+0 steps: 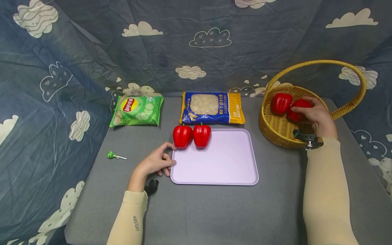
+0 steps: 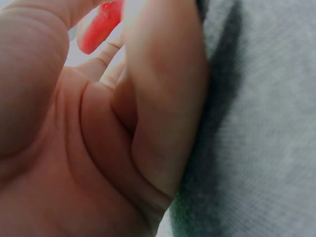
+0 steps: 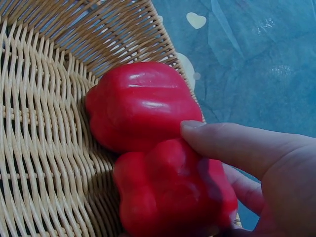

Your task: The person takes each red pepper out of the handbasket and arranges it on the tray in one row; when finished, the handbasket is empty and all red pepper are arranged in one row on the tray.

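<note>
At the left rim of a pale lilac tray (image 1: 220, 160), my left hand (image 1: 156, 160) holds the edge with bent fingers. Two red bell peppers (image 1: 182, 136) lie side by side at the tray's back left corner, just beyond those fingertips. My right hand (image 1: 318, 114) reaches into a wicker basket (image 1: 272, 136) and grips a red bell pepper (image 3: 173, 192), thumb on its upper side. Against it, inside the basket, lies another red bell pepper (image 3: 143, 106). The palm and bent fingers (image 2: 165, 98) fill much of the left wrist view, hiding most of the tray there.
Behind the tray lies a blue and yellow pasta bag (image 1: 211, 108). A green chip bag (image 1: 139, 110) is at the back left, with a green lollipop (image 1: 111, 155) in front of it. The basket's tall handle (image 1: 324, 62) arches above the right hand. Cloud-patterned cloth (image 1: 171, 51) hangs behind the grey table (image 1: 220, 214).
</note>
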`<state>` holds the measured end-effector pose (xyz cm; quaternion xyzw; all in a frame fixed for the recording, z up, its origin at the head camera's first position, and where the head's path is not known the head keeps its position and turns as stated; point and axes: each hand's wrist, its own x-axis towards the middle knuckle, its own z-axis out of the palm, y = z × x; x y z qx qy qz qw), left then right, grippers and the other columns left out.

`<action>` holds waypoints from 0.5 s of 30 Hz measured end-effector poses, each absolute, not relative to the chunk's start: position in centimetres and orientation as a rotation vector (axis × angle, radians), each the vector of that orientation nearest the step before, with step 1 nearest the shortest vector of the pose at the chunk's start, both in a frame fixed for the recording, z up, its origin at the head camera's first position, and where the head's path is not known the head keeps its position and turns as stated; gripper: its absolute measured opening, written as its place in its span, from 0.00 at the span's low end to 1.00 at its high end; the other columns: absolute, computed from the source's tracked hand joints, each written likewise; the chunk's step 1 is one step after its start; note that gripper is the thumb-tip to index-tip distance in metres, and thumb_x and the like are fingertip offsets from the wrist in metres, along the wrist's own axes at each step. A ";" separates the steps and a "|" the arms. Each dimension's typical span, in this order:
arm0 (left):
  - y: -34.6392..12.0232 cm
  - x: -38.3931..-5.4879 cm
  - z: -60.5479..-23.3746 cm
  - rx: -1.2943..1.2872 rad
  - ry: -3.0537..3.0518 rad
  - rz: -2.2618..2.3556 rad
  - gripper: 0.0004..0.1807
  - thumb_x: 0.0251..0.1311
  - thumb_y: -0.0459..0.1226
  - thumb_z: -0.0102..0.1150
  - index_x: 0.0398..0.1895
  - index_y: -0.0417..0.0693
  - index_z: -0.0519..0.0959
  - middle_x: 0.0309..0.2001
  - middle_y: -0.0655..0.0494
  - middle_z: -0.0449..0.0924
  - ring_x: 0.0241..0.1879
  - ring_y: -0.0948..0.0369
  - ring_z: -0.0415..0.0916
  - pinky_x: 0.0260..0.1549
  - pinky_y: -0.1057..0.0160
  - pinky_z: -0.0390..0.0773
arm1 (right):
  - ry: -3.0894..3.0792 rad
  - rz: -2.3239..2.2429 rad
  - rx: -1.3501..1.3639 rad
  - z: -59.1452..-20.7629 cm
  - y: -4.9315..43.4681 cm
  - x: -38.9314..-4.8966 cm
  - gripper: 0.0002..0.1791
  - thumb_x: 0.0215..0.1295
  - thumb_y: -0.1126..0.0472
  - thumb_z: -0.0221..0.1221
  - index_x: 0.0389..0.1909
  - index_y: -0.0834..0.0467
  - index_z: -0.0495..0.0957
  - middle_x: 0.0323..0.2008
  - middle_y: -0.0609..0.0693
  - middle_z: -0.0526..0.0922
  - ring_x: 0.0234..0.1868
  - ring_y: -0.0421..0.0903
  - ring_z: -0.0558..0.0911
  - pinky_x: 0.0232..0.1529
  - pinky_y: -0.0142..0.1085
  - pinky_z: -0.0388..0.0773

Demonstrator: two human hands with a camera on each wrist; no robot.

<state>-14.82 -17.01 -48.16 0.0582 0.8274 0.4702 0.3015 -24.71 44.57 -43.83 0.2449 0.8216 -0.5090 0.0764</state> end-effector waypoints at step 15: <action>-17.0 -14.8 -48.2 0.153 2.192 1.245 0.26 0.67 0.40 0.69 0.64 0.55 0.68 0.28 0.51 0.85 0.21 0.57 0.86 0.18 0.62 0.77 | 2.554 -1.506 0.762 -40.4 43.8 -23.5 0.50 0.71 0.41 0.66 0.86 0.35 0.47 0.87 0.56 0.46 0.78 0.62 0.58 0.78 0.55 0.67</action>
